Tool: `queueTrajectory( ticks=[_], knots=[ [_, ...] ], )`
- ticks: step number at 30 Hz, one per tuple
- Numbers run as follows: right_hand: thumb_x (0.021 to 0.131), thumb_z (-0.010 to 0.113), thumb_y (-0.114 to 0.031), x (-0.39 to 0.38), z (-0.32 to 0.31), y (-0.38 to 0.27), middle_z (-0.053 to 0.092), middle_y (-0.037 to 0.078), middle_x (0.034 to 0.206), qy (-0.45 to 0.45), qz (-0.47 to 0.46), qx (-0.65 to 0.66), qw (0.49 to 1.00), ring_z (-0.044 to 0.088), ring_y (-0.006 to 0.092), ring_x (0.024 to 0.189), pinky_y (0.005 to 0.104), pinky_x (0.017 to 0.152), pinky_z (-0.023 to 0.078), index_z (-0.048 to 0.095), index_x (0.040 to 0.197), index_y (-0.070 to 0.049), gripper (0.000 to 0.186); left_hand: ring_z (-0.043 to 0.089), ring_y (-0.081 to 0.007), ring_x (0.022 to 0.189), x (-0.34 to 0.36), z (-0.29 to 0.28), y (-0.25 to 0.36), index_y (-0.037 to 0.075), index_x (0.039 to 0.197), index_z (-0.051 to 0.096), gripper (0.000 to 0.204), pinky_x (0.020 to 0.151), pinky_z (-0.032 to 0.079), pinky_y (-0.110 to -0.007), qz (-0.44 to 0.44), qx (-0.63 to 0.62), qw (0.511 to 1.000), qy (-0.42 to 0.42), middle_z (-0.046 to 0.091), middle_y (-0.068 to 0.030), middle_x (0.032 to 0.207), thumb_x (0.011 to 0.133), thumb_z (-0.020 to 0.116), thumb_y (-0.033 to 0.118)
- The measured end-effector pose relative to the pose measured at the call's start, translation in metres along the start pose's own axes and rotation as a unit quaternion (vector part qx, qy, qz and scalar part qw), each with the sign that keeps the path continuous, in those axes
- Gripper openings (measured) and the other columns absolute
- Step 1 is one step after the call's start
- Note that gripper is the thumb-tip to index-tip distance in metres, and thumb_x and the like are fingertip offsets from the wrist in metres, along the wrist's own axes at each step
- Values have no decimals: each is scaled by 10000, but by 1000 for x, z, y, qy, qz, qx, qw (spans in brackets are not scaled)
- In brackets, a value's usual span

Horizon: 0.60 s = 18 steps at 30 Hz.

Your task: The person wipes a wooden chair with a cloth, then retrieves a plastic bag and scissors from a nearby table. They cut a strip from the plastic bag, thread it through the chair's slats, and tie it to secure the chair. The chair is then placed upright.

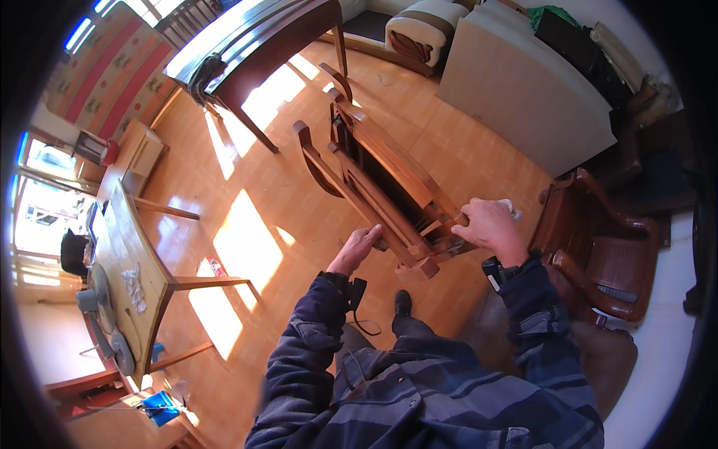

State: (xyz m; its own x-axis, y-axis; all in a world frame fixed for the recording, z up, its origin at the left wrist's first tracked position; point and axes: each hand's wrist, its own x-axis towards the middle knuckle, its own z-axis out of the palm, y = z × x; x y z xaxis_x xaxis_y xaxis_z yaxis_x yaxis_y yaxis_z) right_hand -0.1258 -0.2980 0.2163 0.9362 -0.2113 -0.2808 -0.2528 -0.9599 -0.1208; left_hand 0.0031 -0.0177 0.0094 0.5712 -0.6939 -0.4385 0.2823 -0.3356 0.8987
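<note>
A brown wooden armchair [381, 176], apparently tipped over, is in front of me with its curved arms pointing away. My left hand [357, 249] is closed on the edge of its near left rail. At the chair's near right corner, my right hand [491, 228] has its fingers curled round the frame. Something small and white, perhaps a cloth [511, 209], shows beside the right knuckles; the hand partly hides it. The dark gap between the rails hides the chair's underside.
A long dark table [258, 45] stands beyond the chair. On the left is a wooden table [138, 262] with a fan [101, 299]. Another wooden armchair [598, 254] is close on my right, below a large pale panel [516, 82]. Sunlight patches the wood-toned floor [247, 239].
</note>
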Motion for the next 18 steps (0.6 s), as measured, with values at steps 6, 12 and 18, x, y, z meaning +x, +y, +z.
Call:
queueTrajectory(
  ticks=[6, 12, 18],
  knots=[
    [820, 771, -435, 10, -7, 28, 713, 147, 964, 13, -27, -21, 999, 706, 375, 943, 472, 841, 546, 780, 950, -65, 392, 702, -213, 1023, 52, 41, 55, -64, 1138, 723, 640, 1008, 486, -349, -32, -7, 999, 6, 776, -132, 1032, 1081, 502, 534],
    [814, 770, -426, 17, -11, 36, 704, 130, 1009, -11, -3, -2, 1000, 690, 357, 1010, 463, 874, 536, 754, 1094, -85, 442, 715, -197, 976, 84, 15, 53, -44, 1133, 749, 611, 969, 506, -354, -52, 36, 991, -120, 784, -123, 981, 1068, 540, 527],
    [807, 782, -382, 22, -18, 23, 690, 141, 1075, -59, 14, 10, 998, 691, 345, 1034, 454, 904, 546, 734, 1199, -99, 486, 729, -208, 916, 92, -12, 68, -43, 1051, 772, 620, 887, 541, -367, -55, 126, 971, -195, 781, -125, 906, 1059, 556, 539]
  ],
)
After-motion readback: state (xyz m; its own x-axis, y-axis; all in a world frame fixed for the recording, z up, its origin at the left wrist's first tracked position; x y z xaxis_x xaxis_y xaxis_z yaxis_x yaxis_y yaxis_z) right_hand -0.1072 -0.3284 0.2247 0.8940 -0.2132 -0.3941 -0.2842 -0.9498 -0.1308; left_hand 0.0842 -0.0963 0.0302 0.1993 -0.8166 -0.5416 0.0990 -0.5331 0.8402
